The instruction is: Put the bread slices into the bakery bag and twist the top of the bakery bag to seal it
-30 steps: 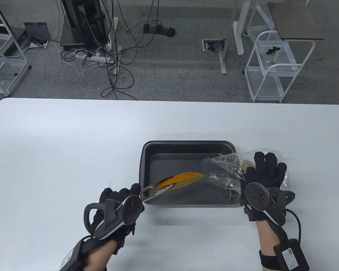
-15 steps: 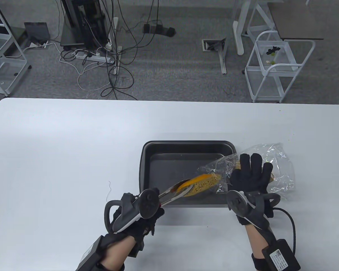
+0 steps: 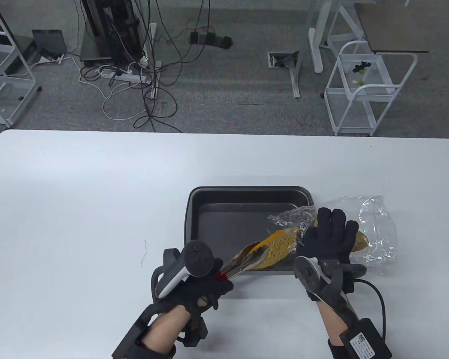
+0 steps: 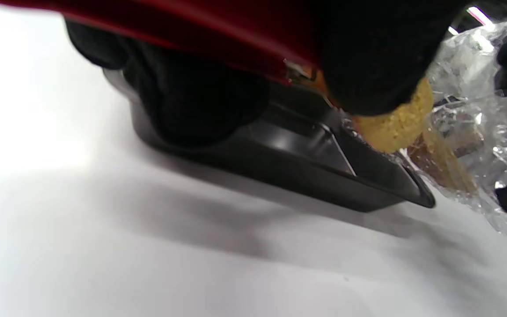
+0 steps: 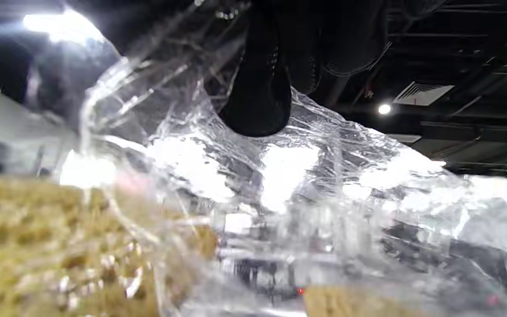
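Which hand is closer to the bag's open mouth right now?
Right. The right hand grips the clear bag just behind its mouth; the left hand is back off the tray's near corner, reaching it only through the tongs.

You see the tray (image 3: 247,194) from above; your left wrist view looks low along its near wall, very close.

A white table (image 3: 97,179) stands on grey carpet (image 3: 228,86). Beyond it lie tangled cables (image 3: 134,74), a power strip (image 3: 121,76), and white carts (image 3: 363,89).
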